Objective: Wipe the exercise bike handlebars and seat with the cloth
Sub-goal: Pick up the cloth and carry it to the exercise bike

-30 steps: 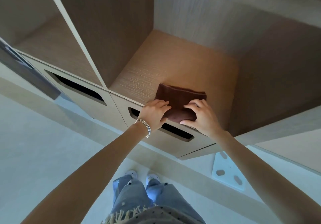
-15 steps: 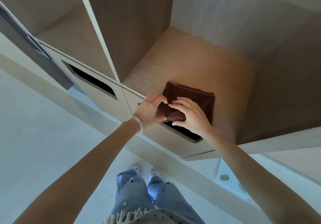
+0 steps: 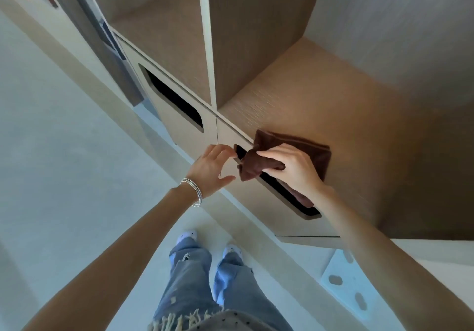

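Head view: brown cloth (image 3: 314, 155) at wooden shelf (image 3: 320, 94) edge, pale floor (image 3: 64, 166) below.

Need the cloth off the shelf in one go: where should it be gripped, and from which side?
Grip the bunched front corner of the cloth overhanging the shelf edge, coming from the front: it stands proud, while the rest lies flat. The right hand pinches there.

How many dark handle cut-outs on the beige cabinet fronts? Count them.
2 cut-outs: one left of the pale divider; one under the brown cloth, partly covered. Others may be out of view.
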Demonstrator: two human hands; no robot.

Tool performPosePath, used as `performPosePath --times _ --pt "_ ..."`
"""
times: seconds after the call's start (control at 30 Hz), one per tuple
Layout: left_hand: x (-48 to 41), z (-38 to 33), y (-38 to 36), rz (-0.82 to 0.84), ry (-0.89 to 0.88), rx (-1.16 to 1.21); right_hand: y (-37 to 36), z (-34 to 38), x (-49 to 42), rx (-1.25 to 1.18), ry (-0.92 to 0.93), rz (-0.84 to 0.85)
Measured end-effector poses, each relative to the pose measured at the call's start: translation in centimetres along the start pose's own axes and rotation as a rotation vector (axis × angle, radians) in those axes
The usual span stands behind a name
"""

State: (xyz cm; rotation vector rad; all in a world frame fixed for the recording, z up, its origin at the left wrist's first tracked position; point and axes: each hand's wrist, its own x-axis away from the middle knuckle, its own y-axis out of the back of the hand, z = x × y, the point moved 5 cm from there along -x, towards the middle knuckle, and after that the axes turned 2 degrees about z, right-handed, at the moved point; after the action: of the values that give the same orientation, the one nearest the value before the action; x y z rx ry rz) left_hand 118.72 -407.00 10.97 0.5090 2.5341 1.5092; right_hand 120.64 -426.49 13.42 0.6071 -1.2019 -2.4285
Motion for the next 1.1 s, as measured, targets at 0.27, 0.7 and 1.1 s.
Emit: performPosePath --times 0.27,0.7,1.1 --pt "7.9 6.9 2.6 -0.040 0.231 -0.116 -4.8 5.7 -3.5 -0.125 0.023 0.118" --pt "32.5 18.9 5.6 -0.119 0.658 -0.197 -20.3 23.2 -6.7 -0.085 0.186 0.404" --pt "59.2 27.0 7.8 -0.138 1.175 -0.253 -35.8 46.5 -5.9 -0.130 0.490 0.612"
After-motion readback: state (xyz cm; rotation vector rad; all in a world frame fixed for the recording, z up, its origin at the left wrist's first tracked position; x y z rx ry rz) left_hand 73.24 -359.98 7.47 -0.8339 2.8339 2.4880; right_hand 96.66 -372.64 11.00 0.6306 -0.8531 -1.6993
